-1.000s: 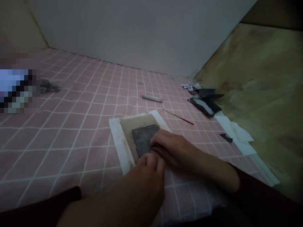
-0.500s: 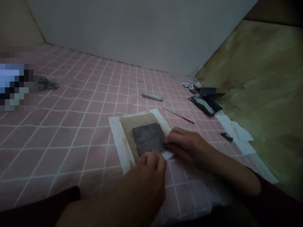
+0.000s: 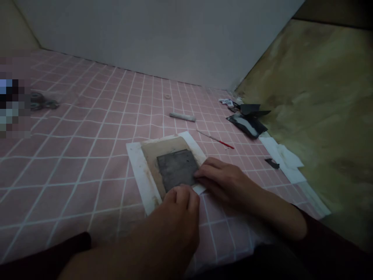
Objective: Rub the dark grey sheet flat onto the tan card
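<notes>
A dark grey square slab [image 3: 176, 168] with a small dark mark near its right side lies flat on a stained tan sheet [image 3: 149, 149]. Beneath that is white paper [image 3: 136, 171], its borders showing. My left hand [image 3: 181, 212] is at the slab's near edge, fingers curled and pressed together, fingertips partly hidden. At the right edge, the fingers and thumb of my right hand [image 3: 217, 175] pinch the slab's corner area.
Beyond the paper lie a thin red-handled tool [image 3: 218, 140] and a grey rod [image 3: 182, 117]. Black packets [image 3: 247, 124], white paper strips [image 3: 284, 159] and a black scrap [image 3: 272, 163] lie along the right wall. A small ring [image 3: 167, 96] sits farther back on the pink checked cloth [image 3: 110, 116].
The whole view has shifted slightly, so things appear a little farther left and higher. Both hands stay at the slab's edges with almost the same grip.
</notes>
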Demonstrator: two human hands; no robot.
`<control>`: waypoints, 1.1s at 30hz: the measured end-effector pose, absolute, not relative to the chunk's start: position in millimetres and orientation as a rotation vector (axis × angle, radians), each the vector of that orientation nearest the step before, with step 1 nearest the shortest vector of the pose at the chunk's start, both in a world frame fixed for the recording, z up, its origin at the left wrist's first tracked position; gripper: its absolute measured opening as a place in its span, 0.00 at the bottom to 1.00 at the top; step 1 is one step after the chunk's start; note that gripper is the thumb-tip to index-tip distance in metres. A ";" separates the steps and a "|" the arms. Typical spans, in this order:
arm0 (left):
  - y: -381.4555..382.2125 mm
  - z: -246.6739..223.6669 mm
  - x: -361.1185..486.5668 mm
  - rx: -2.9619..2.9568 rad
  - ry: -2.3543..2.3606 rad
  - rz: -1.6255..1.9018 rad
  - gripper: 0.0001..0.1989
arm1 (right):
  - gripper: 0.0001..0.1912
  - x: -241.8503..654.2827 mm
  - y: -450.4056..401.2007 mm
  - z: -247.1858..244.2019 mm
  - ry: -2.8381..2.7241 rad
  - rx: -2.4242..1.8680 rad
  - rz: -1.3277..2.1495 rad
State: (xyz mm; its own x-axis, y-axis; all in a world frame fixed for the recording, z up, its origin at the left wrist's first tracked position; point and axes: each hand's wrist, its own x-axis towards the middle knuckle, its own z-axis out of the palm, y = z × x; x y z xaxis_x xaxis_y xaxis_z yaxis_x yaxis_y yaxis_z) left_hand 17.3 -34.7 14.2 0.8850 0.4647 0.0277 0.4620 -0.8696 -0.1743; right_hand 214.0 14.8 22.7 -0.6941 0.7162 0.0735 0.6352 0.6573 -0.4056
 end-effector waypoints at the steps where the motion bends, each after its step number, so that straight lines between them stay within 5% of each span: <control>1: -34.8 13.7 17.3 -2.877 -0.722 -0.005 0.18 | 0.06 210.2 14.8 22.2 -2.656 -1.080 0.531; 33: -35.4 14.2 16.3 -2.866 -0.710 -0.003 0.17 | 0.06 207.8 18.7 19.5 -2.596 -1.147 0.479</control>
State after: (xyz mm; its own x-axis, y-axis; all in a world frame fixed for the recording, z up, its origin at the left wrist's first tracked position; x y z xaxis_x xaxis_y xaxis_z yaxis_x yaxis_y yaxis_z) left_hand 16.3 -35.4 14.2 0.8852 0.4627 0.0472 0.4631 -0.8675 -0.1818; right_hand 207.8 18.7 19.5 -0.6531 0.7500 0.1047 0.6632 0.6332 -0.3989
